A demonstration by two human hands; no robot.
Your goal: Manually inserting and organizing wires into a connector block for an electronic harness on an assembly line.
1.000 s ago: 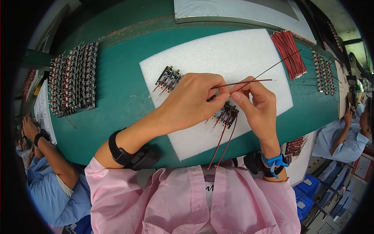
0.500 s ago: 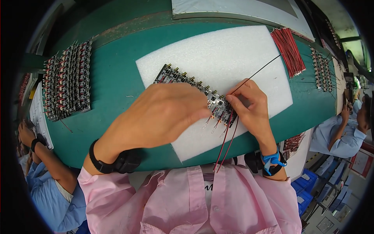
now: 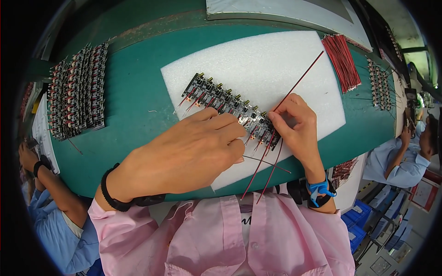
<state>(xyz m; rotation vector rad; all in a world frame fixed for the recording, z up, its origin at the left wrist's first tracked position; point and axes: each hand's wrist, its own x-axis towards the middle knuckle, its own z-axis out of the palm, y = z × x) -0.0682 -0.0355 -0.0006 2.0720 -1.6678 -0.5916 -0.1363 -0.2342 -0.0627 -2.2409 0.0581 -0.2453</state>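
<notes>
A long strip of joined circuit boards (image 3: 230, 102) lies slantwise on a white foam sheet (image 3: 262, 57). Short red and black wires stick out along its near edge. My right hand (image 3: 298, 126) pinches a dark red wire (image 3: 304, 74) between thumb and forefinger, over the strip's right end. Two longer red wires (image 3: 258, 174) trail from that end toward my shirt. My left hand (image 3: 198, 147) has its fingers curled at the strip's near middle, covering part of it. Out from those fingers runs a thin black wire (image 3: 269, 164), crossing the red ones; its gripped end is hidden.
Stacked circuit board strips (image 3: 78, 92) stand on the green mat (image 3: 133, 115) at left. A bundle of red wires (image 3: 340, 62) lies beyond the foam's right corner, with more wired boards (image 3: 380, 85) farther right. Other people (image 3: 60, 198) sit at both sides.
My left hand has moved nearer and turned, uncovering the strip's left part. A black wire now shows beside its fingers. The wire in my right hand points more steeply away.
</notes>
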